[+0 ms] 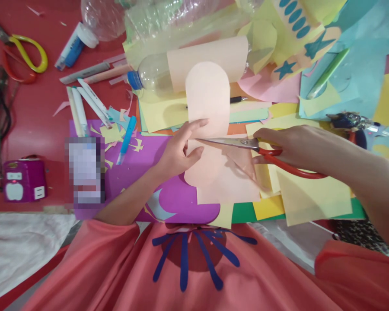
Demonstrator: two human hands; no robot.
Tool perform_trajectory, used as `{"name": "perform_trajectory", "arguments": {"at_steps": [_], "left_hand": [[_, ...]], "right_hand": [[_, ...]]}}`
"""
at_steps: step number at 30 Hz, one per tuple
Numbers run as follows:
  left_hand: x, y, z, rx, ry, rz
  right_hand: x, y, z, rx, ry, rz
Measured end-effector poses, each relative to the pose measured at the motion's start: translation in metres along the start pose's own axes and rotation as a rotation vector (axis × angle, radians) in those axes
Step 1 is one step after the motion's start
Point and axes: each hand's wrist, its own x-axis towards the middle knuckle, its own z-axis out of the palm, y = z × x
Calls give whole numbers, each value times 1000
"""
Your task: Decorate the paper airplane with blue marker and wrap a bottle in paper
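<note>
the left hand (176, 153) pinched the peach paper strip (208, 108), its grip clamped at the cut line, keeping it taut above the bench (35, 116). the right hand (291, 144), grip closed through the red-handled scissors (262, 151), had the blades crossing it sideways.

Peach paper strip (207, 99): matt, smooth. Scissors (246, 144): shiny metal blades, glossy red plastic handles. Bottle (152, 77): clear glossy plastic, blue cap. Coloured sheets (314, 198): matt paper. Tabletop (42, 112): smooth red, slight sheen. Markers (84, 103): white plastic.
</note>
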Motion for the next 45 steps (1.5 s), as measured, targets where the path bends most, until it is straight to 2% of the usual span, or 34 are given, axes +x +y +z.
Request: {"name": "perform_trajectory", "arguments": {"at_steps": [8,13,16,19,22,24,26,28,31,33,37,39,42,45], "left_hand": [[4,-9,-11,16,98,-60],[4,-9,-8,7,112,-54],[4,-11,-7,-13,117,-43],[3,-14,-7,11,124,-48],[3,-15,-7,14,129,-48],[3,-13,-8,-4,132,-57],[5,-7,-9,-16,147,-64],[6,0,-10,-16,156,-89],[7,7,-9,12,95,-164],[7,8,-8,51,29,-176],[6,4,-9,155,-50,-71],[6,3,-9,192,-82,-11],[6,3,-9,207,-112,57],[6,5,-8,169,-102,74]], "right_hand": [[-16,17,22,55,233,269],[-22,35,36,190,208,341],[-27,40,40,274,254,306],[-33,35,36,248,289,242],[-35,22,28,163,319,300],[-33,11,28,139,393,344],[-27,1,33,175,530,272],[-18,-9,42,303,697,110],[-4,-23,52,536,719,-19],[5,-31,53,669,718,-21],[23,-45,49,966,752,29],[32,-51,49,1187,713,-2],[43,-61,52,1519,584,-73],[47,-66,54,1649,510,-35]]}}
